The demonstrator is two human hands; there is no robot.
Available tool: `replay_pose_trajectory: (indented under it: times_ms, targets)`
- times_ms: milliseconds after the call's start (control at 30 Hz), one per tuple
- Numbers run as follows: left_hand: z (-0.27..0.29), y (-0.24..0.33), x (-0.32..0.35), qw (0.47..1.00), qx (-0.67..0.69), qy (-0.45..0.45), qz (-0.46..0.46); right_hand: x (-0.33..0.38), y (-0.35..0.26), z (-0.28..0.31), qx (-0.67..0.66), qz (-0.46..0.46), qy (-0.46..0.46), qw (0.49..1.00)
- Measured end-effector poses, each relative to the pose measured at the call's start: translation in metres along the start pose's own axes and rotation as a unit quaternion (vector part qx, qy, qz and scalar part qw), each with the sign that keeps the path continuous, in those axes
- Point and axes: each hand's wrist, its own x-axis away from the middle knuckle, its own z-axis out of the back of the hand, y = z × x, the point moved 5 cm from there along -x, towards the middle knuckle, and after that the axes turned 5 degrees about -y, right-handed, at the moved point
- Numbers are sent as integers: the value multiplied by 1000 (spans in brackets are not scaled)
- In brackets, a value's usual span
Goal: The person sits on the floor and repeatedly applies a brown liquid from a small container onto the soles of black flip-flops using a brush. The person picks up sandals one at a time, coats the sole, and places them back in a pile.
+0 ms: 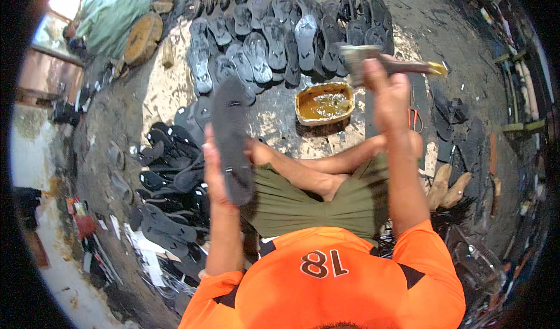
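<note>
Gripping a dark grey, foot-shaped sole (pixel 230 132) along its left edge, the left hand (pixel 214 174) is holding it above the left knee, with the broader end pointing away from the body and small marks showing on its face. The fingers are closing against the sole, although their exact placement behind it is not showing. The right hand (pixel 389 99) is clasping a handled tool (pixel 405 67), its fingers curling around the part near the head; the blunt grey-white head is pointing left, the yellow-tipped handle is extending right, and blurring is obscuring the tool's exact kind. Between the hands, and slightly beyond the crossed legs, a tub (pixel 322 121) is resting on the ground, holding an amber-brown substance; the tool is hanging near its right rim, apart from the sole. Farther out, slippers (pixel 256 56) are lying in close rows, several of them shining. At the person's left, black slippers (pixel 166 177) are lying in an overlapping heap. At the right, two wooden foot forms (pixel 456 190) are lying beside the knee, and a red-handled implement (pixel 414 119) is lying near the right forearm.
</note>
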Motion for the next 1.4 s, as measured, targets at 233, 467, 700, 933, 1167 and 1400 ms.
replay_pose_trajectory:
  times_ms: [233, 467, 700, 933, 1167, 1400]
  targets:
    - [-71, -40, -17, 977, 201, -65, 16, 87, 27, -92, 183, 284, -217, 916]
    - [-71, -69, -3, 983, 95, -152, 42, 33, -4, -67, 110, 140, -123, 976]
    - [-56, -68, -2, 983, 155, -101, 6, 66, 21, -49, 86, 127, -99, 983]
    - [-76, -62, 8, 975, 194, -104, 16, 27, -32, -61, 199, 210, -179, 940]
    - [-73, -56, -16, 966, 256, -48, -8, 100, 25, -61, 168, 145, -247, 943]
    - [-65, -43, -55, 926, 370, -71, -17, 164, 17, -58, 136, 65, -337, 929]
